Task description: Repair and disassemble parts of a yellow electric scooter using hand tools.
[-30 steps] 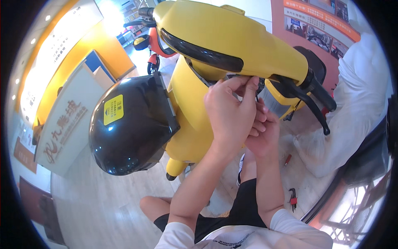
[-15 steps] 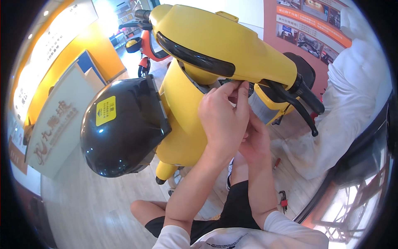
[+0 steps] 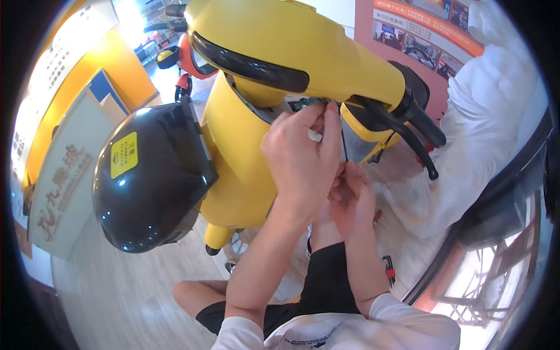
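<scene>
A yellow scooter's handlebar cover (image 3: 274, 44) stretches across the upper middle, with a black brake lever (image 3: 402, 128) at its right end. My left hand (image 3: 303, 154) is closed, thumb and fingertips pinched together just under the cover; whatever they pinch is hidden. Lower and to the right, my right hand (image 3: 354, 195) has its fingers curled round the lower end of a thin dark rod (image 3: 345, 143). The rod rises from there towards the left fingertips and the cover's underside. Its exact kind cannot be made out.
A glossy black dome-shaped shell (image 3: 151, 181) juts from the scooter's front, on the left. Hex keys in a red holder (image 3: 389, 271) lie on the floor at right. A white sheet (image 3: 466, 146) drapes something beyond the brake lever. Another scooter, orange-red (image 3: 192, 61), stands behind.
My right hand has dropped away from the left, and the thin rod now shows between them. My left hand stays at the cover's underside. The whole view has shifted slightly.
</scene>
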A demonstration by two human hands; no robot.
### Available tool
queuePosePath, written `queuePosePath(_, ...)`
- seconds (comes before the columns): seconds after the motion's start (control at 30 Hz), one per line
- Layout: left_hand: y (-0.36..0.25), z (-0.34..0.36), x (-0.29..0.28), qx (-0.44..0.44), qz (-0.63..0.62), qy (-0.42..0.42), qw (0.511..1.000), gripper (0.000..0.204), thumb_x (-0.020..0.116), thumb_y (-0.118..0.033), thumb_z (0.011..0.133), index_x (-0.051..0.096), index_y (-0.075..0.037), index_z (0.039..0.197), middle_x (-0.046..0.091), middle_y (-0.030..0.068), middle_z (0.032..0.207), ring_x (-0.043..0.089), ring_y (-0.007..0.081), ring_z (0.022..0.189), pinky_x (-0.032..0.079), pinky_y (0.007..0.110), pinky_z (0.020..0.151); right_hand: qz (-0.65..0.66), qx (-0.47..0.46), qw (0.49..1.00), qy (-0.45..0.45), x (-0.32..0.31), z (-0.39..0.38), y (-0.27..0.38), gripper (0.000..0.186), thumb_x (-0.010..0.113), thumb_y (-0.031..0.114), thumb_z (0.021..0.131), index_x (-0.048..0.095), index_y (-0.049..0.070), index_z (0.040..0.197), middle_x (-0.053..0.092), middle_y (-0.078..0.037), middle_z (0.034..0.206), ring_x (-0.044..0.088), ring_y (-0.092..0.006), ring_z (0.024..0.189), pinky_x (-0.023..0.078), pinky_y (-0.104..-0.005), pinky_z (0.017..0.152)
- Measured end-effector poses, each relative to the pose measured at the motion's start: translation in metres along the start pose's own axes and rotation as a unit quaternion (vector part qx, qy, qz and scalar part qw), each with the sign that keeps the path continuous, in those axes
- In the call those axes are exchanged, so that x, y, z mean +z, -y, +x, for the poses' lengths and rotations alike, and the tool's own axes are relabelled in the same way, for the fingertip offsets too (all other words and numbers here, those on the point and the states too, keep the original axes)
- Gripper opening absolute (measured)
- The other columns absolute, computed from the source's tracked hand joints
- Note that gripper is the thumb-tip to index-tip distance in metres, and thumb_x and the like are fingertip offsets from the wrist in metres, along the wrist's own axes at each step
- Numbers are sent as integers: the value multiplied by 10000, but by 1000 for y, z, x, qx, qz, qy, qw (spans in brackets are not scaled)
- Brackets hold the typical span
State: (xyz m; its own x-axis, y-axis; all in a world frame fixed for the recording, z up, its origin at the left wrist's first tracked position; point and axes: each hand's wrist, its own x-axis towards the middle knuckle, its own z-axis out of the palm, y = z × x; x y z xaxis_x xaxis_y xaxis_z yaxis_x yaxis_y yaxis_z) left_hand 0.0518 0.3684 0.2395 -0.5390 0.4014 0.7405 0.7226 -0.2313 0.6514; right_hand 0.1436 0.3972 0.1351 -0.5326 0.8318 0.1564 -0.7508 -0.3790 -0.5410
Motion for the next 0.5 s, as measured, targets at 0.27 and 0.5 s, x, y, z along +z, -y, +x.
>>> queuePosePath(0.27,55,-114,-35,65,54,50,995,80,692,29,696,674,36,774,618,88,645,537,175,574,420,285,574,-531,-137,814,-193,-157,-25,-3,212,591,190,933,702,11,929,634,-58,768,541,-101,648,431,-265,595)
queuePosePath(0.5,207,-301,-91,-380,138,193,894,286,529,-175,835,552,31,639,516,32,603,450,136,565,365,293,535,-707,169,635,-262,-437,-133,8,225,618,272,781,742,120,892,684,-163,962,659,-348,823,513,-403,693)
